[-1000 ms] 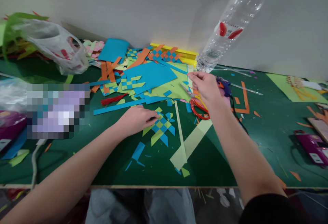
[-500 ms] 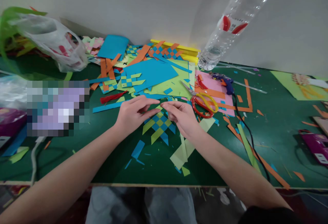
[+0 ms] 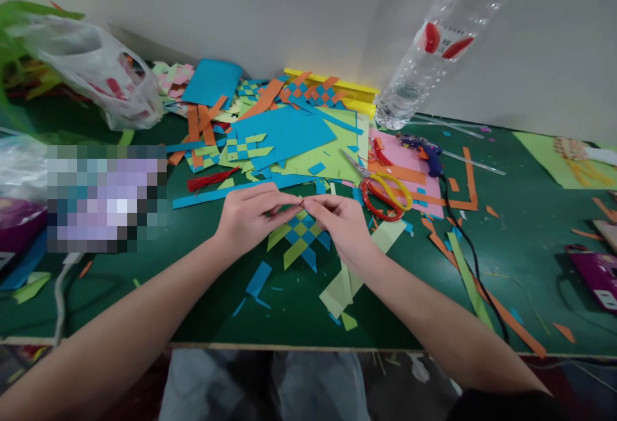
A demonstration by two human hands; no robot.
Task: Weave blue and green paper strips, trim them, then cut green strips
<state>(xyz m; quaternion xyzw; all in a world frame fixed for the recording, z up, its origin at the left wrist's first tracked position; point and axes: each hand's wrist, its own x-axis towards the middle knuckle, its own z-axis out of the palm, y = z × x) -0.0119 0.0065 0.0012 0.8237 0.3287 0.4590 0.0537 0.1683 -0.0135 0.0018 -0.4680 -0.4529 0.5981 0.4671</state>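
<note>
My left hand and my right hand meet fingertip to fingertip over the table. Both are pinched closed on something tiny and dark that I cannot make out. Right below them lies a woven fish of blue and yellow-green paper strips, its upper part covered by my fingers. Scissors with red and yellow handles rest just right of my right hand. Off to the left of my left hand are a red tassel and a long blue paper strip.
Blue paper and finished woven pieces pile up behind. A clear plastic bottle stands back right, near a blue glue gun with a black cord. A white plastic bag sits back left; paper scraps litter the green table.
My hands have come together, so the fingertips that were slightly apart now touch. The woven fish stays in place beneath them.
</note>
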